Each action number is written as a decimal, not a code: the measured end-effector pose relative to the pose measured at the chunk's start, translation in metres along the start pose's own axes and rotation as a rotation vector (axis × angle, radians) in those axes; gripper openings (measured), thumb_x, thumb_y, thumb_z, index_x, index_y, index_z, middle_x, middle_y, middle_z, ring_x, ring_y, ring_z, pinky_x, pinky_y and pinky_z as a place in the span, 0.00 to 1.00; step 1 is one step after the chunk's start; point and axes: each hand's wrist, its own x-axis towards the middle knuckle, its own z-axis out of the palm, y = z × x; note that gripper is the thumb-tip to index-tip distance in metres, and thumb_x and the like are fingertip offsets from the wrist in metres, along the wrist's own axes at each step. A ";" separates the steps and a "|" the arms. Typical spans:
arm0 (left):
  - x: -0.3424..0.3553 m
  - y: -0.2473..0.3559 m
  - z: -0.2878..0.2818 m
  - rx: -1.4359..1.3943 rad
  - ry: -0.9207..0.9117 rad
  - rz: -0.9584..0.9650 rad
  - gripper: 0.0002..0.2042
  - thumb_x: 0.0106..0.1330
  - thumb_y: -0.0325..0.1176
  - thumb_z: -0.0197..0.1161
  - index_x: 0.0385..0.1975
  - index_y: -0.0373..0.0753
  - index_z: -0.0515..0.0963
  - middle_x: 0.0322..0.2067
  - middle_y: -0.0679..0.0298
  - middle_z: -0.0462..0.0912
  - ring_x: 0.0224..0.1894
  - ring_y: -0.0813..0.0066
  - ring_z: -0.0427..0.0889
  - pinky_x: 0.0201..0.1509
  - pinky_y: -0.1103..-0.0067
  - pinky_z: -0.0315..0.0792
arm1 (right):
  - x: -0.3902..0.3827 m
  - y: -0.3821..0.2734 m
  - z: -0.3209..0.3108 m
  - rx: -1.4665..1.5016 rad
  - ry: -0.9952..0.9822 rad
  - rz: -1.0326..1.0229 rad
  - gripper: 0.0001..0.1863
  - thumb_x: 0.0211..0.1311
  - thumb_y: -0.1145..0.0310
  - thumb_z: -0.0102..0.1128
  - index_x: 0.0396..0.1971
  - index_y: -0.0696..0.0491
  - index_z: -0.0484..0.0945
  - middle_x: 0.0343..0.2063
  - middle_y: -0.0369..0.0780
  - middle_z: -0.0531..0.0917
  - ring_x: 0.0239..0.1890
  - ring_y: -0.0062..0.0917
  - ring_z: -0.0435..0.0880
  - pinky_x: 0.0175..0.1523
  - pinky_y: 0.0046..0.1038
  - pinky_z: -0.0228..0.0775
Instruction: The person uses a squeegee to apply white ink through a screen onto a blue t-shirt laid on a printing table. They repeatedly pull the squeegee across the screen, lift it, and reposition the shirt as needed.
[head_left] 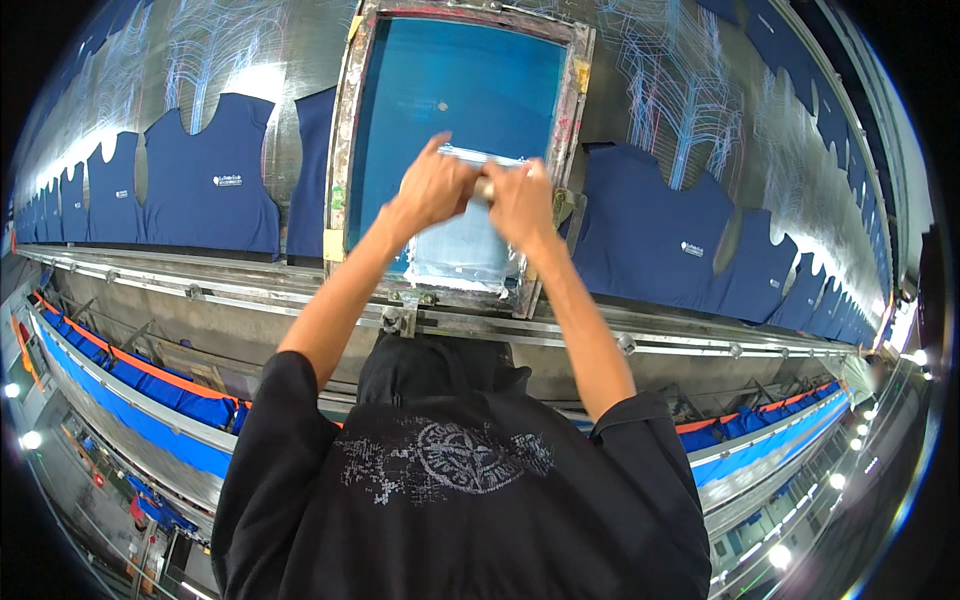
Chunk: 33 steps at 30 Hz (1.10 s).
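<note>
A screen-printing frame with teal mesh lies on the long table before me. My left hand and my right hand are side by side, closed on a squeegee across the lower middle of the mesh. The squeegee's middle is mostly hidden by my fingers. Below it, a pale whitish rectangle with smeared white edges covers the lower part of the screen. My fingers are slightly blurred.
Navy shirt panels with small white prints lie in rows on both sides of the frame, on a metal tabletop marked with blue lines. A steel rail runs along the near edge. Behind me are other long tables with blue sides.
</note>
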 end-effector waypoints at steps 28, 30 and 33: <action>-0.023 0.023 -0.002 0.027 -0.098 -0.073 0.13 0.53 0.29 0.68 0.38 0.48 0.89 0.26 0.58 0.88 0.38 0.60 0.89 0.83 0.53 0.42 | -0.082 0.005 -0.037 0.374 0.578 0.260 0.27 0.59 0.56 0.75 0.54 0.56 0.81 0.43 0.47 0.87 0.44 0.36 0.86 0.58 0.37 0.71; 0.014 0.016 -0.010 0.049 -0.021 -0.027 0.12 0.54 0.29 0.66 0.38 0.48 0.89 0.29 0.59 0.89 0.39 0.60 0.89 0.83 0.53 0.40 | -0.084 0.062 0.004 0.285 0.802 0.556 0.25 0.68 0.49 0.68 0.50 0.57 0.80 0.35 0.43 0.86 0.38 0.32 0.85 0.47 0.33 0.76; 0.010 0.024 -0.012 0.159 -0.039 -0.069 0.16 0.55 0.25 0.62 0.43 0.47 0.87 0.36 0.62 0.90 0.42 0.64 0.89 0.82 0.50 0.40 | -0.077 0.099 0.005 1.251 0.280 0.939 0.23 0.73 0.45 0.61 0.39 0.53 0.76 0.23 0.33 0.75 0.23 0.18 0.75 0.28 0.25 0.69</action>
